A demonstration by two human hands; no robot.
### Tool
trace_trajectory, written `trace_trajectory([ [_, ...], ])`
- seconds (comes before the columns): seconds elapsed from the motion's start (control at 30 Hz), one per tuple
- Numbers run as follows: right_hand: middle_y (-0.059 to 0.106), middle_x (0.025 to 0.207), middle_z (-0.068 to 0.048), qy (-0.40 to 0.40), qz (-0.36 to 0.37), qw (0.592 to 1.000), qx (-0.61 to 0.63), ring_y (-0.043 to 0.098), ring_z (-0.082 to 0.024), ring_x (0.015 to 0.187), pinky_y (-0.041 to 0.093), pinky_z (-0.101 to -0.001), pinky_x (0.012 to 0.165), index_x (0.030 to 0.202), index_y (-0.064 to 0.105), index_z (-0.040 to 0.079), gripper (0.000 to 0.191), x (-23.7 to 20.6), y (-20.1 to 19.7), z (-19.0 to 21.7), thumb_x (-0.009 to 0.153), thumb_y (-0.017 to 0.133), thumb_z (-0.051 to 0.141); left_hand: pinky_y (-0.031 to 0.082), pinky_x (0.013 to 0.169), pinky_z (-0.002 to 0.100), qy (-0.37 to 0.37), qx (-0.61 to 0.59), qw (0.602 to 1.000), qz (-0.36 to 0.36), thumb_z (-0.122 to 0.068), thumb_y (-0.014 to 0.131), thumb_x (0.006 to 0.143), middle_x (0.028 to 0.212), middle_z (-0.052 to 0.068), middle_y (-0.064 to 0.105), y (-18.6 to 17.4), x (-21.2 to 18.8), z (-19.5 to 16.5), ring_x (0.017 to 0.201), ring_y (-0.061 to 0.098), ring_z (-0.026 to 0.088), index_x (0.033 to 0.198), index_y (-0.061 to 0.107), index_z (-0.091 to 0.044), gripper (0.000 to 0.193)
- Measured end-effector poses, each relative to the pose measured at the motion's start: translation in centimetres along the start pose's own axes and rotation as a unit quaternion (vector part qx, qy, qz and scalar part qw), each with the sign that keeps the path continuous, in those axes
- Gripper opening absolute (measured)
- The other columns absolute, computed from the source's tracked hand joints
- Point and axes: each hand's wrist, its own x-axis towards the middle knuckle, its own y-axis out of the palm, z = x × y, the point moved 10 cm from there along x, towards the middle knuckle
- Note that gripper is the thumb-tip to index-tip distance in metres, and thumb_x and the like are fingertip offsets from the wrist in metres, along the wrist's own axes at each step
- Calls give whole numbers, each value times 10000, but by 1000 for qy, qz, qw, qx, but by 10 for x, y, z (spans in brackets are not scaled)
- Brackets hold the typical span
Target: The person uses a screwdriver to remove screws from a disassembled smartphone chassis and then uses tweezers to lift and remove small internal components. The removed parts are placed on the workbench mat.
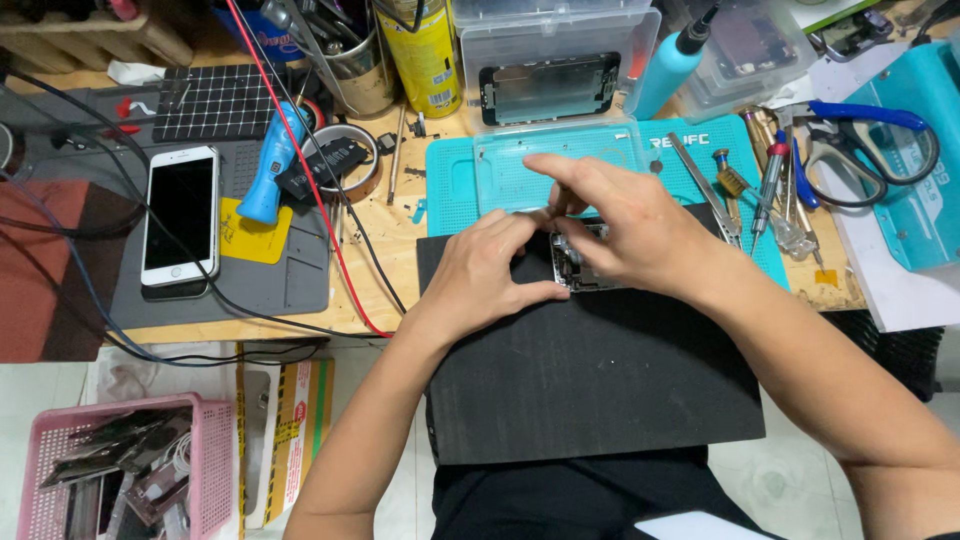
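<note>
While the wooden counter (400, 215) carries the clutter, the work itself sits on a black foam pad (590, 370) that overhangs its near edge. At the pad's far edge, just before the teal silicone mat (455, 190), lies an opened phone body (580, 262), mostly hidden by both hands. From the part that shows, its long axis seems to run away from the person, but which end is the top I cannot tell. It looks light, stiff and thin, with fragile exposed parts inside, so the metal side rails seem the safe hold. The left hand (480, 275) braces its left edge, thumb and forefinger curled in a pinch. The right hand (625, 230) works above it, fingers (555, 172) pressed together around something too small to make out.
</note>
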Motion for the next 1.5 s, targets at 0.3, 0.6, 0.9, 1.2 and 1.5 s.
trace_trajectory([
  [0.3,666,983,-110,-32,-1,999,4,696,-269,872,574,-376,773,1461,505,49,654,0,3,5,859,756,4,516,808,433,0,-13,1000,-5,-395,909,699,980,109,654,-1,-2,2,958,634,316,1169,637,-43,647],
  [0.6,677,985,-106,-24,-3,1000,4,695,-262,876,575,-371,780,1469,501,39,656,-1,2,2,875,780,14,520,837,430,9,-4,1000,-5,-402,904,709,1045,114,669,0,-2,0,992,635,319,1313,609,-43,761],
  [0.9,683,994,-101,2,-3,1000,23,712,-228,870,585,-345,773,1457,533,57,611,-1,1,-5,898,773,15,523,867,425,-1,-5,1000,-1,-413,914,704,1083,114,675,3,-2,5,1029,646,320,1276,611,-38,748],
  [1.2,684,1057,-111,-11,-11,999,40,728,-231,921,602,-338,827,1472,511,46,630,-4,1,-5,887,739,-12,529,797,408,-29,-31,999,5,-396,901,713,1053,100,675,0,-1,7,908,645,289,1347,599,-50,783],
  [1.5,664,982,-112,-3,-19,1000,16,695,-235,862,587,-346,781,1472,497,47,650,-3,1,-9,886,775,16,540,766,383,-4,-15,997,-73,-95,728,898,912,78,628,-8,-5,5,868,666,274,1013,720,-76,117],
])
